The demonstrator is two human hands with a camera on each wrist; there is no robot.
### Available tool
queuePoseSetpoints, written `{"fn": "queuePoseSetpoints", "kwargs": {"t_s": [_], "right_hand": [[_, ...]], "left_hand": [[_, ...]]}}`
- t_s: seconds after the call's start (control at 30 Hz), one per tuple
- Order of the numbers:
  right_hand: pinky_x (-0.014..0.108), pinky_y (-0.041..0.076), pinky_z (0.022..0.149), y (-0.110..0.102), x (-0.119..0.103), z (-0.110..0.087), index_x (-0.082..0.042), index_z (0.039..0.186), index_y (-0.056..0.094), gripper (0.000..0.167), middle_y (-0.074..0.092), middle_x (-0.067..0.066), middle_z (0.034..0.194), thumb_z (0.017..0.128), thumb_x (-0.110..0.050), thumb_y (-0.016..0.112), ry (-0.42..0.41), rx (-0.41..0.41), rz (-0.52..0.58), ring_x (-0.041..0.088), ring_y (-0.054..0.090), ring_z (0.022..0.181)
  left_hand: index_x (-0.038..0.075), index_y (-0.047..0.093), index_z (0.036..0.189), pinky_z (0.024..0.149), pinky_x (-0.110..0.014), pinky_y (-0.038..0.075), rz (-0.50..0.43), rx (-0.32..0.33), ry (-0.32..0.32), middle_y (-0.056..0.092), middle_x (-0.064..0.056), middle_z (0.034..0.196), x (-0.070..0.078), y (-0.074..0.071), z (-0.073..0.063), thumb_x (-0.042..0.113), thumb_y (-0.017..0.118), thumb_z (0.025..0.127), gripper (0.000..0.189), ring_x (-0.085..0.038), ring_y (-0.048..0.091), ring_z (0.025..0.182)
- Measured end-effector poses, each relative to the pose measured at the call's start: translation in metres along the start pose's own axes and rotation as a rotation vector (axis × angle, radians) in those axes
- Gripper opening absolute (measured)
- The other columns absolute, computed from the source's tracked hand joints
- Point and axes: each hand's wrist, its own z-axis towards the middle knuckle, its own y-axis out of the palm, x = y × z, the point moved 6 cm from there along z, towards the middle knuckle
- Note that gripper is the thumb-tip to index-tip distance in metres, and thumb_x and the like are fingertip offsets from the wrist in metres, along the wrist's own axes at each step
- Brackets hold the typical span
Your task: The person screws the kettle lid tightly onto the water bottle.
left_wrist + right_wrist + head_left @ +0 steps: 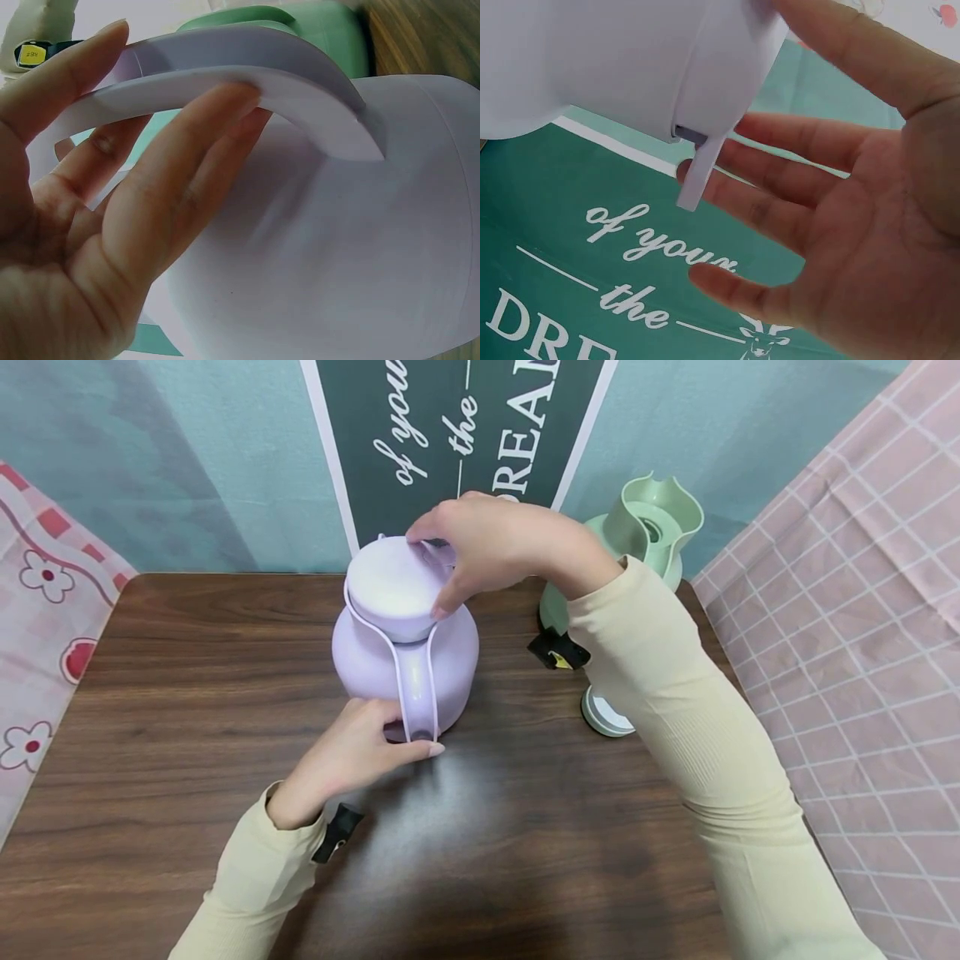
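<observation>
Cream sleeve (697, 727) at lower right; right hand (487, 545) grips lid (393, 578), left hand (352, 747) grasps handle (415, 681), likely best hold for this stiff, slippery jug (363, 660).

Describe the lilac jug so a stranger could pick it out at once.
Start at the dark green banner with white lettering, then drop to the far side of the wooden table. The round-bellied jug there, left of a green jug, has its handle toward the camera. Its lilac colour and the left hand at its handle set it apart.
</observation>
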Motion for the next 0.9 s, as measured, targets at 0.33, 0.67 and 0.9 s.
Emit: {"fn": "queuePoseSetpoints", "kwargs": {"t_s": [0.33, 0.67, 0.9], "right_hand": [[0.032, 0.038, 0.075, 0.003, -0.007, -0.008, -0.005, 0.128, 0.048, 0.059, 0.058, 0.008, 0.087, 0.078, -0.028, 0.07, 0.017, 0.014, -0.026, 0.023, 0.044, 0.092], [0.028, 0.041, 0.063, 0.005, -0.021, -0.015, -0.009, 0.125, 0.05, 0.049, 0.06, 0.006, 0.076, 0.082, -0.027, 0.065, -0.037, -0.034, -0.016, 0.017, 0.05, 0.079], [0.027, 0.036, 0.061, -0.005, -0.007, -0.017, -0.008, 0.121, 0.054, 0.043, 0.056, 0.004, 0.076, 0.078, -0.006, 0.052, -0.083, 0.036, -0.005, 0.016, 0.046, 0.069]], "left_hand": [[0.014, 0.063, 0.068, 0.054, -0.025, 0.039, 0.001, -0.005, -0.016, 0.053, 0.01, 0.06, 0.0, 0.001, 0.0, 0.021, 0.075, 0.073, 0.016, -0.007, 0.045, 0.056], [0.014, 0.062, 0.067, 0.053, -0.025, 0.039, -0.008, -0.002, -0.021, 0.052, 0.01, 0.058, -0.001, 0.001, 0.0, 0.022, 0.075, 0.073, 0.017, -0.006, 0.045, 0.056], [0.013, 0.062, 0.067, 0.053, -0.025, 0.039, -0.002, 0.002, -0.013, 0.052, 0.009, 0.058, -0.001, 0.002, 0.0, 0.021, 0.076, 0.073, 0.017, -0.006, 0.044, 0.055]]}}
